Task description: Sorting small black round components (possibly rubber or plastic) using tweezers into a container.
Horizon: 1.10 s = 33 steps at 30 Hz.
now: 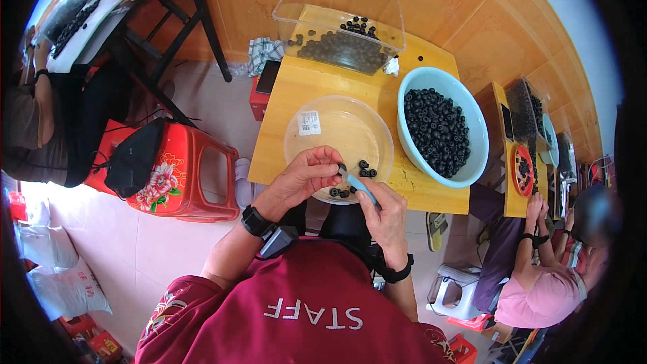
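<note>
Between the thumb and fingers of my left hand (304, 180) is a small black ring-shaped part (342, 169). My right hand (386, 217) grips a blue-handled small knife (361, 189), its tip against or very close to that part. Both hands are over the near side of a clear round plastic tray (357, 121), which has a white label inside. Several loose black parts (364, 168) lie in the tray beside my hands. To the right stands a light-blue basin (405, 131) heaped with similar black parts.
A clear rectangular bin (337, 7) with more black parts stands at the wooden table's (431, 199) far side. Left is a red stool (212, 175) with a black bag (137, 160). Co-workers sit at the far left and at the right, where a red tray (522, 170) lies.
</note>
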Available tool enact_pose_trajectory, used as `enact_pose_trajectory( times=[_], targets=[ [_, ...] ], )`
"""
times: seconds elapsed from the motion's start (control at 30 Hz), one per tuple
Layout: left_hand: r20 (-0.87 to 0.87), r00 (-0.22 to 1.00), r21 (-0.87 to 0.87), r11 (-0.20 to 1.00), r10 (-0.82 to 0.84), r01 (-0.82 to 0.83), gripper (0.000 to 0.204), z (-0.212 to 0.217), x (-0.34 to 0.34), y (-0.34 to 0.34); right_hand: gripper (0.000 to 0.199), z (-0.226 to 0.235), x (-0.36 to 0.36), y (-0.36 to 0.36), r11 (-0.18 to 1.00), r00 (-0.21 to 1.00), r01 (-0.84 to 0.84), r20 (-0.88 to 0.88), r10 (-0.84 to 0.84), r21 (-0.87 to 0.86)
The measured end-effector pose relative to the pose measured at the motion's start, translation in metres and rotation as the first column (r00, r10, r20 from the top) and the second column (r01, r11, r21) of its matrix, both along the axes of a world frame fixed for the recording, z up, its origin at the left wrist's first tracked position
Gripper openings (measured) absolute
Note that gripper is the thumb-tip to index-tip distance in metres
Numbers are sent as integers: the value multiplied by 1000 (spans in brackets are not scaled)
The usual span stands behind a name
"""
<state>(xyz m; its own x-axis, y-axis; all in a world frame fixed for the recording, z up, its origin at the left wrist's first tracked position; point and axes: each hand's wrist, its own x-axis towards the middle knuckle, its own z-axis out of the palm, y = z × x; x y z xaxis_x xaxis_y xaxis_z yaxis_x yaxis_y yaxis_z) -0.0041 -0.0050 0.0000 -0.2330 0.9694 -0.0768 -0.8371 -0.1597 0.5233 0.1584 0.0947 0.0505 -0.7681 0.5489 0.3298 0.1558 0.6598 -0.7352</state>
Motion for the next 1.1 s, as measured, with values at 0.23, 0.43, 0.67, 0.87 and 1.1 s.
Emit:
enact_pose_trajectory(
  times=[0.23,0.43,0.67,0.87,1.1],
  targets=[
    [6,1000,-35,999,-2,3,13,-1,1,0,13,-3,0,2,1000,1000,4,3,-4,16],
    [-38,998,-64,997,-42,40,12,-3,-1,-1,14,-3,0,4,1000,1000,-25,7,25,8],
    [45,995,62,995,-85,83,10,21,1,-8,16,-23,-3,29,995,995,90,32,-92,50],
    [26,999,6,999,-35,34,12,30,2,-12,18,-1,0,23,987,993,115,31,-112,-111],
    [-38,999,-75,997,-25,22,16,23,3,-9,25,20,-12,-2,850,994,-58,-111,-1,-524]
  ],
)
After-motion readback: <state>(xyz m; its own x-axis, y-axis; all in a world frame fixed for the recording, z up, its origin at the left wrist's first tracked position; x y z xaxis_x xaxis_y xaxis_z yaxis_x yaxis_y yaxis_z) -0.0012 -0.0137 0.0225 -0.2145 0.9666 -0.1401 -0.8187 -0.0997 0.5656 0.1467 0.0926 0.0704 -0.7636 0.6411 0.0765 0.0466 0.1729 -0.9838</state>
